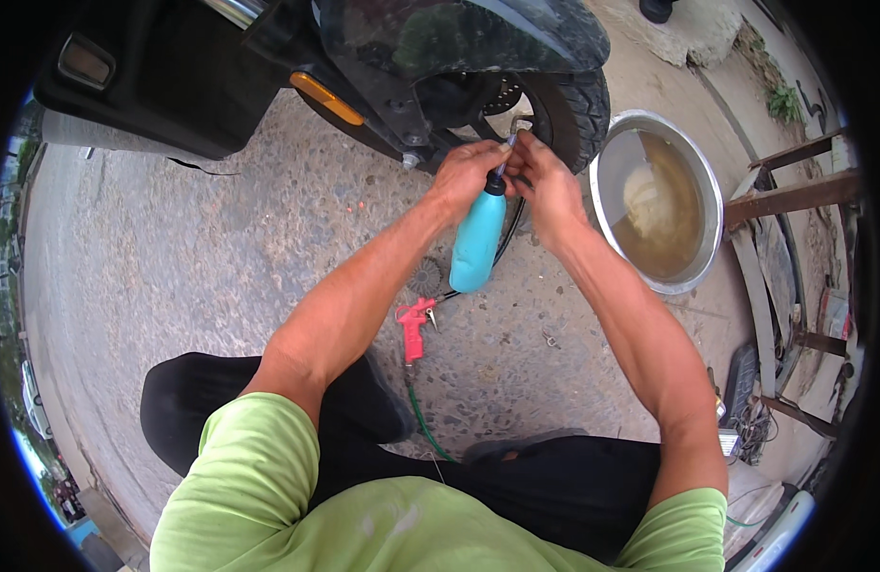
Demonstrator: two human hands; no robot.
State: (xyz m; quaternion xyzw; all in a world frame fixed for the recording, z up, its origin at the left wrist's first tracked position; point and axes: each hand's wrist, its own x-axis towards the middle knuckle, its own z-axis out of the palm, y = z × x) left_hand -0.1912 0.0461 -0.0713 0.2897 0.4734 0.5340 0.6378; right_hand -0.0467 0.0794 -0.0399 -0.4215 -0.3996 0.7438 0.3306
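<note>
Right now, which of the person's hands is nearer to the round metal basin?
Right. The right hand is just left of the metal basin, apart from its rim; the left hand is farther left, at the top of the turquoise bottle.

A turquoise bottle (476,246) and a pinkish-red pistol-shaped tool (413,327) against mottled grey-brown ground (211,276).
On my remote feed the bottle is one even turquoise under a black cap (496,185); I also pick out a green hose (420,416) at the red tool. The vehicle's bodywork (440,33) reads glossy black to me, with an orange reflector (327,98) on it, and the tyre (595,110) is black with a grooved tread pattern. I see a silver-grey basin (671,285) of murky brown water (686,205) with a paler tan patch, rust-brown metal bars (798,197), a lime-green shirt (240,477) with a whitish smudge on its front, plain black trousers (554,481) and a green plant (785,103).
</note>
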